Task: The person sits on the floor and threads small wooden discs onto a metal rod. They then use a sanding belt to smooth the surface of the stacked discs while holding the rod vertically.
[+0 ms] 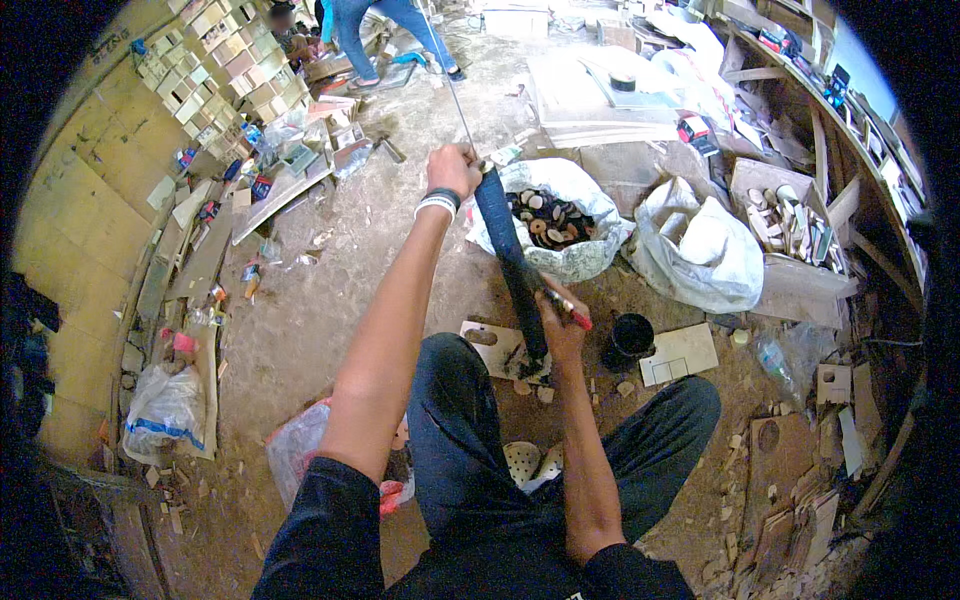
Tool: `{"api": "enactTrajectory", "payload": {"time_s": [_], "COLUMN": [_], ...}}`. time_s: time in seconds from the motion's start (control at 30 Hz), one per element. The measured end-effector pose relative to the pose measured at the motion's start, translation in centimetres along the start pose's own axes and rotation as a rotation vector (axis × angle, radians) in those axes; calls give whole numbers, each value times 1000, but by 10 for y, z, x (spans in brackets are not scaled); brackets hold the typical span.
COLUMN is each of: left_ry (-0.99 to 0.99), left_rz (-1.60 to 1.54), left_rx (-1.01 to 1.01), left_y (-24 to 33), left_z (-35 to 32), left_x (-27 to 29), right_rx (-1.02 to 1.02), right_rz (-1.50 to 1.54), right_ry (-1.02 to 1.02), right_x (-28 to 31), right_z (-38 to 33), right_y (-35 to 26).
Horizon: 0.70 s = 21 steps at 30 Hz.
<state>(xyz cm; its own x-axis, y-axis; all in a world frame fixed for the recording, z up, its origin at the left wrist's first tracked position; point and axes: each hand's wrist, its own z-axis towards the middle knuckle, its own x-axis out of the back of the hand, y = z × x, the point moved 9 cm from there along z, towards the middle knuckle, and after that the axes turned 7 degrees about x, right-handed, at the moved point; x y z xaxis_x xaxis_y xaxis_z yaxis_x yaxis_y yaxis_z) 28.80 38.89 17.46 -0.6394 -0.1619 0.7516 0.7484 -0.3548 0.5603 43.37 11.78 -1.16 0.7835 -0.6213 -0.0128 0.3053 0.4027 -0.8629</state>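
A long dark blue-black column slants across the middle, its lower end on a pale wooden board on the ground. A thin rod sticks out of its top. My left hand is closed around the upper end, where the rod comes out. Lower down, beside the column, my right hand grips a slim brush-like tool with a red end; its working tip is hidden. Right of that hand stands a small black can, next to a pale flat board.
A white sack of dark-edged round discs stands ahead, with another white sack to its right. A box of wood offcuts sits farther right. Scrap boards line both sides. A person in blue trousers is at the far end.
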Motion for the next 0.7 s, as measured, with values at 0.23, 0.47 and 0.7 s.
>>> {"api": "enactTrajectory", "payload": {"time_s": [0.23,0.47,0.7], "left_ry": [5,-24,-115], "left_rz": [48,12,-72], "left_rx": [-10,-26,-119], "left_y": [17,29,51], "left_z": [-8,-12,-12], "left_x": [8,7,-4], "right_rx": [-279,-38,85], "right_rz": [-128,180,251], "right_ry": [-47,30,-27], "right_x": [56,13,-1], "right_z": [-118,0,104], "right_y": [70,11,-77]}}
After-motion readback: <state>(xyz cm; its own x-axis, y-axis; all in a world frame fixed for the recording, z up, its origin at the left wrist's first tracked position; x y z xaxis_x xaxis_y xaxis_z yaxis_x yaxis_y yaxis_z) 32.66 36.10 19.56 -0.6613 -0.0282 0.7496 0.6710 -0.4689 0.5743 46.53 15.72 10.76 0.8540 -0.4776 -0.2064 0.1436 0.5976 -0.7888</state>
